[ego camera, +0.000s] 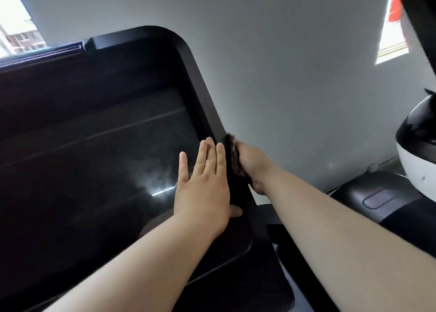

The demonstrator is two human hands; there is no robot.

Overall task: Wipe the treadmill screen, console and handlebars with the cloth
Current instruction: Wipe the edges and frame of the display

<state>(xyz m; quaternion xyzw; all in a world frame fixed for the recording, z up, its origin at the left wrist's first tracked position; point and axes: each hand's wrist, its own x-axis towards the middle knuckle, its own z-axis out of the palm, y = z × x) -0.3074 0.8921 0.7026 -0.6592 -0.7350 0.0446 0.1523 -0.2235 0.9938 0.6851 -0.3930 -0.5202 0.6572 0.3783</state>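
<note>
Centre frame: right hand [252, 165] is gripping the soft, limp cloth [232, 155], bunched, against the rigid screen [106, 158] edge; left hand [203, 184] is pressing flat, fingers straight

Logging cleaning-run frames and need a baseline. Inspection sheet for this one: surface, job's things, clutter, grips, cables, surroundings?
surface: treadmill screen, dark; hazy light patch beside the left hand, smear or glare, cannot tell.
job's things: dark cloth pressed on the right edge of the screen frame; console part with an oval pad, lower right.
clutter: nothing seen.
grips: left hand flat on the glass, fingers straight; right hand holds the cloth against the frame edge, fingertips hidden.
cables: nothing seen.
surroundings: grey wall; left window; right window; white-and-black machine at right.
</note>
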